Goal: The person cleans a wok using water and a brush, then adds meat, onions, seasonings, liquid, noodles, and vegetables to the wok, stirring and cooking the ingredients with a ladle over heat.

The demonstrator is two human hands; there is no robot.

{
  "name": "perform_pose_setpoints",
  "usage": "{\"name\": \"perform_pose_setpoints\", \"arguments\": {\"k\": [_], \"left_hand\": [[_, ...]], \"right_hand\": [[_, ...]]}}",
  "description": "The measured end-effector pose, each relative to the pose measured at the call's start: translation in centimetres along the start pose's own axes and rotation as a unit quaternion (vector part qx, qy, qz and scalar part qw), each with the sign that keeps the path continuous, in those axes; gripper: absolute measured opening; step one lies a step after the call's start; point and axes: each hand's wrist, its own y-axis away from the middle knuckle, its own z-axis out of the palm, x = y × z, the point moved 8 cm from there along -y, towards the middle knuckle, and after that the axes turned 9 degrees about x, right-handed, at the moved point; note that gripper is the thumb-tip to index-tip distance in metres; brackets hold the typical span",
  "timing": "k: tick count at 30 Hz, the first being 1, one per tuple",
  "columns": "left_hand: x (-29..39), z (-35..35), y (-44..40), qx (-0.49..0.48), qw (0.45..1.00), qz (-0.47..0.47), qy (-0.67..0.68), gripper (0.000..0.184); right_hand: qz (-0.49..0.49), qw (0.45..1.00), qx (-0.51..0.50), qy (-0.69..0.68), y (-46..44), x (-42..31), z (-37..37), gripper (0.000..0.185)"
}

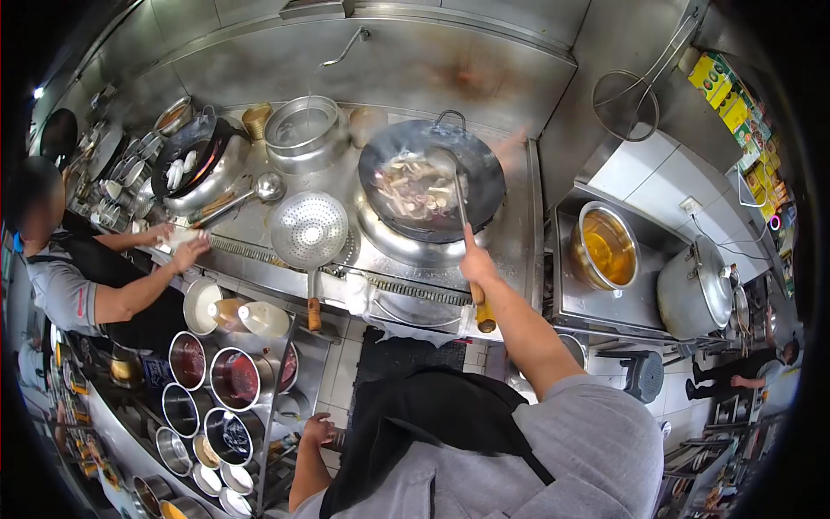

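My right hand is closed round the wooden handle of a long metal ladle. The ladle's bowl rests among sliced, pale and purplish food in a dark wok, which steams on the stove. My left hand hangs low beside my apron, near the rack of sauce pots; its fingers are curled, and what they hold, if anything, cannot be made out. Left of the wok, a perforated strainer with a wooden handle lies on the stove top.
A co-worker stands at the left by a second wok. Sauce pots fill the rack at lower left. At right are a bowl of orange liquid, a lidded pot and a hanging wire skimmer.
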Motion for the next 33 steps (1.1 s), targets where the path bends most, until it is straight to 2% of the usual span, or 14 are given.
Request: {"name": "perform_pose_setpoints", "arguments": {"k": [3,5,6,9,10,13,18,21,23,25,28,30,32,33], "left_hand": [[2.8,-0.9,-1.6,-0.054,0.996,0.072,-0.019,0.037],[9.5,0.3,2.6,-0.110,0.971,0.191,-0.092,0.030],[13.1,0.5,4.1,-0.117,0.970,0.193,-0.092,0.030],[24.2,4.4,10.4,-0.232,0.853,0.386,-0.261,0.027],[28.2,5.9,13.2,-0.248,0.822,0.419,-0.294,0.026],[39.4,9.5,21.1,-0.179,0.736,0.571,-0.317,0.025],[51.1,16.6,23.6,-0.009,0.652,0.743,-0.152,0.021],[55.5,22.8,19.8,0.070,0.615,0.774,-0.134,0.017],[55.9,27.1,16.0,0.166,0.522,0.778,-0.306,0.014],[55.7,27.9,17.4,0.152,0.537,0.775,-0.297,0.014],[55.6,27.9,19.3,0.128,0.548,0.777,-0.282,0.016],[55.4,28.1,18.6,0.135,0.556,0.773,-0.275,0.016],[55.8,29.0,16.3,0.139,0.559,0.767,-0.282,0.016],[56.1,29.4,15.5,0.133,0.575,0.752,-0.294,0.017]], "right_hand": [[0.110,0.989,-0.080,0.065,3.8,-3.9,-2.6,0.087],[0.228,0.935,-0.126,-0.240,5.5,-6.6,-3.3,0.088],[0.230,0.937,-0.121,-0.235,4.6,-6.2,-3.5,0.088],[0.290,0.802,-0.192,-0.485,0.7,-5.1,-1.7,0.088],[0.289,0.803,-0.191,-0.484,0.0,-4.9,-1.1,0.088],[0.128,0.990,-0.042,-0.033,-2.4,-2.2,-0.4,0.088],[0.118,0.990,-0.073,0.015,3.6,-5.2,-4.1,0.086],[0.276,0.821,-0.186,-0.464,3.2,-5.6,-4.1,0.084],[0.258,0.845,-0.187,-0.429,0.2,-4.2,-4.5,0.084],[0.239,0.868,-0.188,-0.392,-0.4,-3.0,-4.9,0.084],[0.068,0.993,-0.089,0.035,1.5,-1.7,-5.6,0.083],[0.007,0.999,-0.051,0.001,2.3,-2.2,-7.3,0.082],[0.212,0.907,-0.233,-0.279,2.8,-4.4,-10.0,0.082],[0.240,0.908,-0.234,-0.252,2.4,-5.1,-11.1,0.081]]}}
